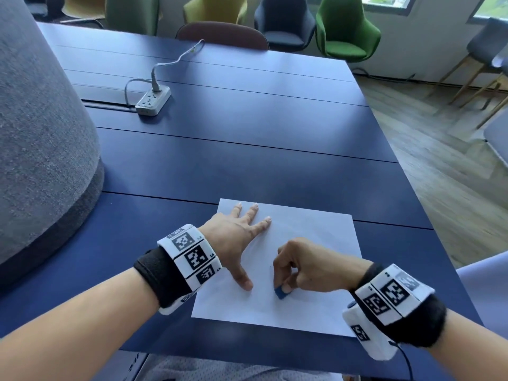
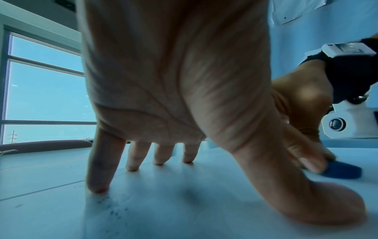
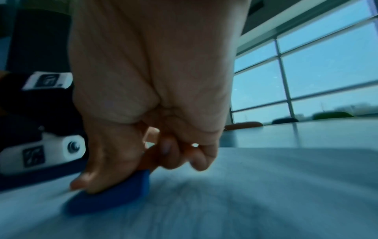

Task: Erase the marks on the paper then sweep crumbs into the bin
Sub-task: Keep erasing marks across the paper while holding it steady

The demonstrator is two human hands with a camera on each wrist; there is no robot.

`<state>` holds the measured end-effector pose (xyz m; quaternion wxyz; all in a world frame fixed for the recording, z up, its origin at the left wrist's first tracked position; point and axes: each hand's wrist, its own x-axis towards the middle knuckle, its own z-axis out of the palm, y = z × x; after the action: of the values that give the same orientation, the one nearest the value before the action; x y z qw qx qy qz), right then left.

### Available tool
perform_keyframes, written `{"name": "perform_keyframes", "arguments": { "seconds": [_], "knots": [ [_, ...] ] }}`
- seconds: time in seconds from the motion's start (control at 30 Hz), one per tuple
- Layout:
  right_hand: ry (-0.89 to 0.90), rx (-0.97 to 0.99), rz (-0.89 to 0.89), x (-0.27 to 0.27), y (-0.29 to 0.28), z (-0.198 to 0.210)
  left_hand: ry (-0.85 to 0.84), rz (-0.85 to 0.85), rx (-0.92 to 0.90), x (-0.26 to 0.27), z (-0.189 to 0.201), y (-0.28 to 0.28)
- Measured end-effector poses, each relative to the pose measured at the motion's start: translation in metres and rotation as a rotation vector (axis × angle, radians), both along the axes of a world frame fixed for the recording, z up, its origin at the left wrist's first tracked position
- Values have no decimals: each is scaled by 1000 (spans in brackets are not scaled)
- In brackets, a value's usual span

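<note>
1. White paper [image 1: 310, 243] lies flat on the dark blue table [image 1: 247, 149], near the edge closest to the person.
2. The left hand [image 1: 236, 237] presses down on the sheet's left part, fingers straight and spread, thumb stretched toward the other hand; it grasps nothing.
3. From the left wrist view, the fingertips [image 2: 96, 186] touch the sheet, and faint dark specks [image 2: 114, 208] dot the surface just in front of them.
4. The right hand [image 1: 305, 266] is curled, thumb and fingers pinching a small blue eraser [image 1: 281, 292].
5. The eraser's lower face meets the paper near the sheet's near middle, just beside the left thumb; the right wrist view shows it blurred [image 3: 114, 195].
6. Farther back on the table sits a grey power strip [image 1: 152, 101] with its cable.
7. Green, yellow and dark chairs [image 1: 346, 26] stand beyond the far edge.
</note>
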<state>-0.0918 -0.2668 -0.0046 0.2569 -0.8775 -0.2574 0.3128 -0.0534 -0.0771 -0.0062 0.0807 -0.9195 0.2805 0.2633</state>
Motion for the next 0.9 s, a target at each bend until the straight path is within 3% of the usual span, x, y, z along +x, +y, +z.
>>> {"name": "perform_keyframes", "arguments": {
  "seconds": [0.3, 0.5, 0.67, 0.83, 0.9],
  "knots": [
    [-156, 86, -372, 60, 7, -4, 6, 12, -5, 1, 0, 1],
    [-28, 5, -193, 32, 1, -2, 13, 12, -1, 1, 0, 1],
    [-182, 94, -356, 43, 1, -8, 18, 17, -2, 1, -1, 2],
    [-43, 1, -201, 15, -6, -6, 19, 13, 11, 1, -1, -1],
    [-76, 8, -223, 23, -5, -4, 22, 14, 13, 1, -1, -1]
  ]
}}
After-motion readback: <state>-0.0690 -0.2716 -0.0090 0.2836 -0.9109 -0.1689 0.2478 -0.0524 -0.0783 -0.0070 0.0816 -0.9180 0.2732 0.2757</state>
